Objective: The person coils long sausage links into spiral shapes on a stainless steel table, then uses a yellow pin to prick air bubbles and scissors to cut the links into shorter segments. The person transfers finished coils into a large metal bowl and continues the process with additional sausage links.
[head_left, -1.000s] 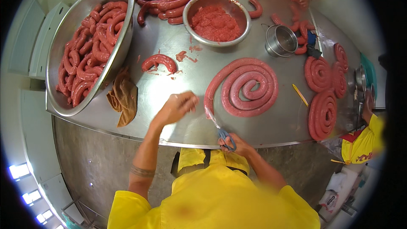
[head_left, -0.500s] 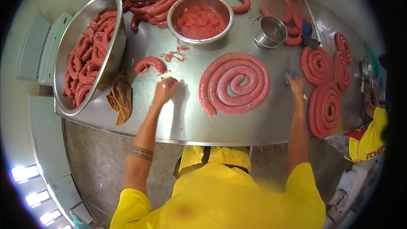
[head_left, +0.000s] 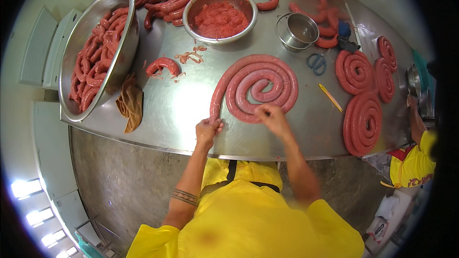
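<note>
Head view: one sausage coil (head_left: 263, 99) lies centrally on the table (head_left: 165, 114), four flat coils (head_left: 359, 126) at right. One basin (head_left: 88, 12) holds sausages (head_left: 98, 62); one bowl (head_left: 217, 40), mince (head_left: 221, 21); one pot (head_left: 291, 43), contents unclear. Sausage coil: pink, mottled, outer end loose. Left hand (head_left: 208, 131) pinches that end; right hand (head_left: 272, 117) blurred at lower edge, cannot tell grip.

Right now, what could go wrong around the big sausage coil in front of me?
The left hand grips the outer end of the sausage coil; squeezing too hard might burst it. Pulling on that end could also loosen the spiral. The blue-handled scissors lie just right of the coil, so a sweep of the right hand might knock them.
</note>
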`<action>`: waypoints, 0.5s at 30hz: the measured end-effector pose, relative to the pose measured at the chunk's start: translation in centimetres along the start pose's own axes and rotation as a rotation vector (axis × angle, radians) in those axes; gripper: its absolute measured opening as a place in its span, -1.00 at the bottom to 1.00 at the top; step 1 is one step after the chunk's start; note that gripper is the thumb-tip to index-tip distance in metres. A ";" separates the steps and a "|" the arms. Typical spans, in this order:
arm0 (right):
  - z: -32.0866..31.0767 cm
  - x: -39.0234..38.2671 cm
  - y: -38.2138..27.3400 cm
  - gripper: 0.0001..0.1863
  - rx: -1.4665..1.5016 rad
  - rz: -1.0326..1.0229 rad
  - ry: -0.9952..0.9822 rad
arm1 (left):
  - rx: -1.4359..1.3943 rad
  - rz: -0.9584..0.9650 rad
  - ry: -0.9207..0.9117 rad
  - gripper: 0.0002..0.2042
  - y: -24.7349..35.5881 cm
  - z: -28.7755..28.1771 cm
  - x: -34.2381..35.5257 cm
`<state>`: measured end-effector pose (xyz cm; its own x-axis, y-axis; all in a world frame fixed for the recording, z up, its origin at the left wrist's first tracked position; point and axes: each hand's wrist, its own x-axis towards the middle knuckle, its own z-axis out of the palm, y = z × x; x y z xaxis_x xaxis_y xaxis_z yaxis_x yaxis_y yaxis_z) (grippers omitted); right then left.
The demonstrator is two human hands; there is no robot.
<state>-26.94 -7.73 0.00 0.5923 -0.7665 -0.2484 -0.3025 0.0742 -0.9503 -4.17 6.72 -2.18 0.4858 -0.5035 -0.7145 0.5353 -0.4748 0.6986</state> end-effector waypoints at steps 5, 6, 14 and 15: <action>6.5 -1.5 0.0 -0.68 0.095 0.224 -0.210 | 0.007 -0.069 -0.119 -0.75 0.4 -2.0 -0.6; 7.4 -1.4 0.1 -0.66 0.139 0.298 -0.237 | 0.123 -0.068 -0.137 -0.73 0.6 -2.2 -0.8; 14.4 -2.1 -0.7 -0.71 0.680 0.580 -0.388 | 1.114 0.590 -0.225 -0.78 -0.7 -3.3 -3.9; 14.9 -2.2 -0.9 -0.72 0.730 0.578 -0.372 | 1.187 0.655 -0.179 -0.79 -1.0 -3.5 -4.0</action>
<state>-16.87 3.36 -1.38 0.7325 -0.2504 -0.6330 -0.1590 0.8412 -0.5168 -4.24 11.75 -0.15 0.2749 -0.9162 -0.2916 -0.7097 -0.3979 0.5814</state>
